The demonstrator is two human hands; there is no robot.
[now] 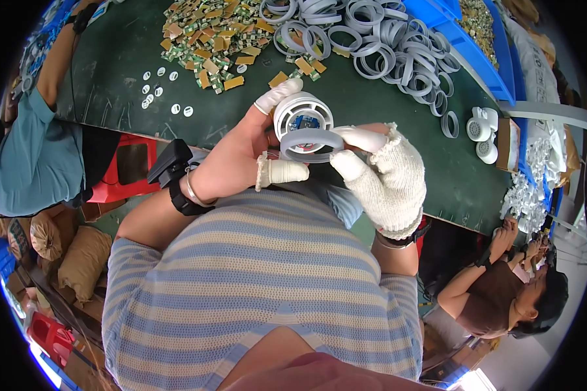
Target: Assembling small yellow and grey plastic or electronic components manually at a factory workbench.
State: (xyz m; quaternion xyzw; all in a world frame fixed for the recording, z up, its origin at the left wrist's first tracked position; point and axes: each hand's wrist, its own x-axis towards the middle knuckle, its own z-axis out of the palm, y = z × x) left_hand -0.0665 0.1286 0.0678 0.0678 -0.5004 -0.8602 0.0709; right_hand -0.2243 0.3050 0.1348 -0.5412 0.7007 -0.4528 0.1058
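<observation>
My left hand (pixel 241 151), with white finger cots on its thumb and a finger, grips a round white plastic housing (pixel 282 116). Inside the housing's open end a small blue circuit board (pixel 304 122) shows, with a bit of red below it. A grey ring (pixel 312 137) is pinched at its right side by my right hand (pixel 391 176), which wears a white knitted glove with covered fingertips. The ring is tilted and overlaps the housing's near rim; whether the two touch I cannot tell.
On the green table (pixel 241 107) lie piled small circuit boards (pixel 218 39), many grey rings (pixel 404 58) and several white round labels (pixel 158 91). White plastic parts (pixel 481 130) stand right, near blue bins (pixel 482 52). Co-workers sit left (pixel 36 156) and right (pixel 489 300).
</observation>
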